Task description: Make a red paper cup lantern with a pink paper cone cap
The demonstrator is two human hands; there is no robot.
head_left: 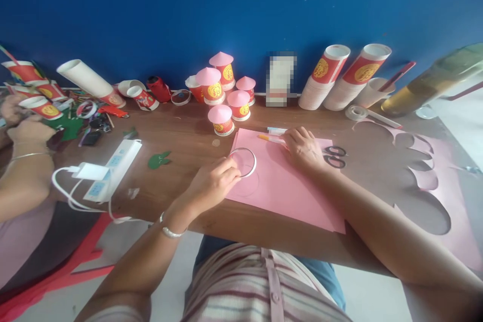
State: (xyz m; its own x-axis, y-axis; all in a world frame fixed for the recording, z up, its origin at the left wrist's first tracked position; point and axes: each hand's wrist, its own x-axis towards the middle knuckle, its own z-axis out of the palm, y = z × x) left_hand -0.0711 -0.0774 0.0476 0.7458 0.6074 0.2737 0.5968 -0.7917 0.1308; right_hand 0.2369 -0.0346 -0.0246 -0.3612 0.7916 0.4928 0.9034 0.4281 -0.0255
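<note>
My left hand [217, 177] pinches the near-left rim of a thin white ring [253, 165], which rests on a pink sheet of paper [287, 186]. A faint drawn circle shows on the paper just below the ring. My right hand [303, 147] lies at the sheet's far edge, fingers bent over the white end of a pen with an orange tip [266, 137]; its grip is partly hidden. A white and light-blue pen [276, 131] lies just beyond. Black-handled scissors [335, 157] are beside my right wrist, their blades hidden.
Several small red cups with pink cone roofs [221, 119] stand ahead. Stacked paper cups [320, 78], tape [356, 112] and a bottle [422, 83] are at the right, above cut pink paper [462, 211]. At the left are a power strip [116, 168] and another person's arm [28, 161].
</note>
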